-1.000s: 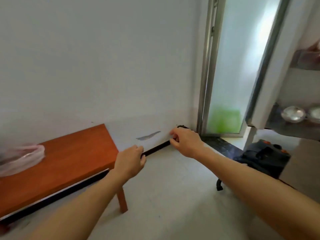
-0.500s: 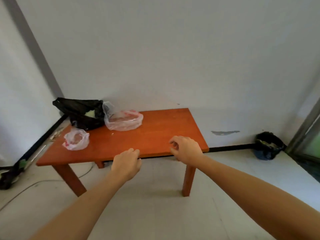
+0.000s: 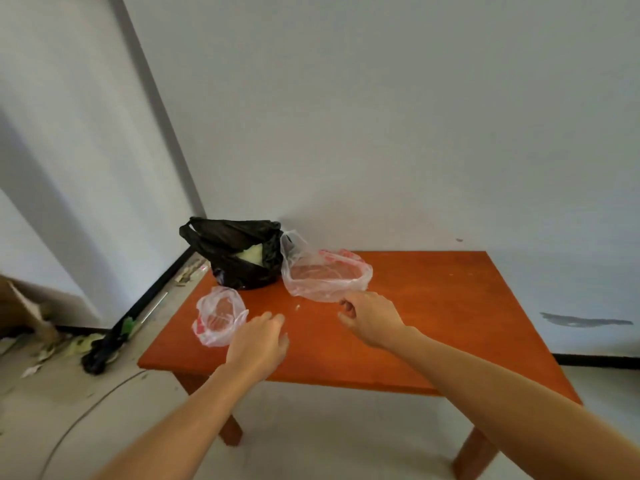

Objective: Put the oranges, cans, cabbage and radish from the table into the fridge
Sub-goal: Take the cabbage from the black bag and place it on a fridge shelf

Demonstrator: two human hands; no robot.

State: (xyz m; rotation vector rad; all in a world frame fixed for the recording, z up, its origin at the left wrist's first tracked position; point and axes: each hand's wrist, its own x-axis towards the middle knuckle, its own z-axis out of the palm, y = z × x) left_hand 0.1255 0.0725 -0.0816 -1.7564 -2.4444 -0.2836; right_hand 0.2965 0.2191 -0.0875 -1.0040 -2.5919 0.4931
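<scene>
A low orange-brown table [image 3: 433,323] stands against the wall. At its back left sits a black plastic bag [image 3: 239,254] with a pale green vegetable [image 3: 251,253] showing at its mouth. Beside it lies a larger clear bag [image 3: 325,275], and a small clear bag [image 3: 220,315] lies near the left front corner. Both clear bags look empty. My left hand [image 3: 258,342] hovers over the table just right of the small bag, fingers apart and holding nothing. My right hand [image 3: 370,318] reaches toward the front rim of the larger clear bag, fingers loosely curled, empty.
Litter and a dark bag [image 3: 100,355] lie on the floor left of the table, beside a cardboard box [image 3: 24,310]. A cable [image 3: 86,410] curves across the floor at the lower left. The fridge is not in view.
The view has swung left from the doorway to the table and come closer. Both hands have moved from in front of the table's edge to over its top, near the clear bags.
</scene>
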